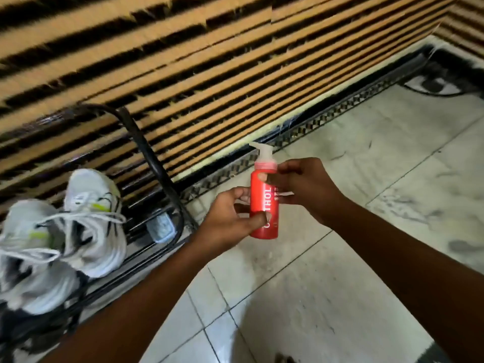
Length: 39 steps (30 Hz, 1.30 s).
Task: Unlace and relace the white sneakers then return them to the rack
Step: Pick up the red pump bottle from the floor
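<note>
White sneakers [65, 231] at my 9 o'clock, on black metal rack [157, 163]: pale grey-white mesh, neon-yellow accents, black streaks, thick white soles. Laces threaded, loose ends draped across tongues. Pair side by side, touching, toes toward striped wall [183, 61]. My hands off them, both on red pump bottle [263, 203] at 12 o'clock, upright over tiled floor [314, 284]. My left hand [230, 221] grips its lower body, thumb across front. My right hand [303, 184] pinches it near white pump.
</note>
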Each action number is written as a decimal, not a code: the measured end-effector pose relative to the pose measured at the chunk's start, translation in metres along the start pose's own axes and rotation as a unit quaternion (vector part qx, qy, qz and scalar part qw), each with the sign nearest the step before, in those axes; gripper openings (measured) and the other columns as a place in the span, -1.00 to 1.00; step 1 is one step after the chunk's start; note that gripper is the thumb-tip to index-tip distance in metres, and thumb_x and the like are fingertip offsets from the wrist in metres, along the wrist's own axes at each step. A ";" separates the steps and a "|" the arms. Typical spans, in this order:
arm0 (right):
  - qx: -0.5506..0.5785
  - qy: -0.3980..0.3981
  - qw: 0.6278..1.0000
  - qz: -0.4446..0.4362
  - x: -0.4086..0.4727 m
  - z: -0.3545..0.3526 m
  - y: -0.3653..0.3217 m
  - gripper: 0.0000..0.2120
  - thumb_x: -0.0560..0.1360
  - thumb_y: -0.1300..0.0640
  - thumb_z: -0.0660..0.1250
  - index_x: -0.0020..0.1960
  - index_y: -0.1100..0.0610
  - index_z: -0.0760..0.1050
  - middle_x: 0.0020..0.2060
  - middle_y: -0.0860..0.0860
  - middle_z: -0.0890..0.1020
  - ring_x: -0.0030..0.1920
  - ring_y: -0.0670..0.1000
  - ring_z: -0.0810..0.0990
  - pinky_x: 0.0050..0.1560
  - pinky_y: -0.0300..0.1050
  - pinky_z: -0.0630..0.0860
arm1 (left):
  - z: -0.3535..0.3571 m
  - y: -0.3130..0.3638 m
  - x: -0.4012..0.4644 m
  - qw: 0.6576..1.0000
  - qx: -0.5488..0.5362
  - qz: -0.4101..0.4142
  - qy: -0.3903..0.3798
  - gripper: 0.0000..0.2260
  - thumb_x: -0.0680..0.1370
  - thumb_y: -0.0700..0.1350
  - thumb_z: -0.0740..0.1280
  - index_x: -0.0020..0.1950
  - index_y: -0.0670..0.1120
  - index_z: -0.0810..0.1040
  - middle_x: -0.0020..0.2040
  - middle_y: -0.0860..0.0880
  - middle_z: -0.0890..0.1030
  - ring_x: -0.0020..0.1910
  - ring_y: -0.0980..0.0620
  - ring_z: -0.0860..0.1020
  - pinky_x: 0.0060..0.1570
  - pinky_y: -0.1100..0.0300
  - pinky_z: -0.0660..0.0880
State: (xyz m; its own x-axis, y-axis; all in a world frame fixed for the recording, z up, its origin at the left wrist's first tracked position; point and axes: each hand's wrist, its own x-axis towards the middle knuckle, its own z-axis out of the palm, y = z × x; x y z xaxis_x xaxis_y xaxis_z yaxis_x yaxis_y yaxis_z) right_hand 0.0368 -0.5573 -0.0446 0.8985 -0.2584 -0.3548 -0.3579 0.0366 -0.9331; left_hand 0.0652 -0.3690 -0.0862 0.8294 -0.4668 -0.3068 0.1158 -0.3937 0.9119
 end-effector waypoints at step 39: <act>-0.133 -0.110 0.955 -0.241 -0.281 0.247 -0.498 -0.72 0.32 -0.04 0.63 -0.03 0.01 0.69 -0.15 -0.08 0.74 -0.09 -0.07 0.72 0.05 0.14 0.66 | -0.351 0.383 -0.348 0.981 0.003 0.116 0.158 -0.56 0.46 -0.14 0.54 0.32 0.01 0.57 0.17 0.09 0.67 0.21 0.13 0.62 0.26 0.09 0.55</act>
State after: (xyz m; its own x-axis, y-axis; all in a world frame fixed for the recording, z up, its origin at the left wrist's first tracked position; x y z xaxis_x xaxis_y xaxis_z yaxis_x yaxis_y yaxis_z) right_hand 0.0249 -0.2641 0.5048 0.9963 0.0278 0.0816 0.0861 -0.2891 -0.9534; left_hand 0.0132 -0.0794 0.4659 0.9608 -0.2770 0.0097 -0.0991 -0.3109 0.9452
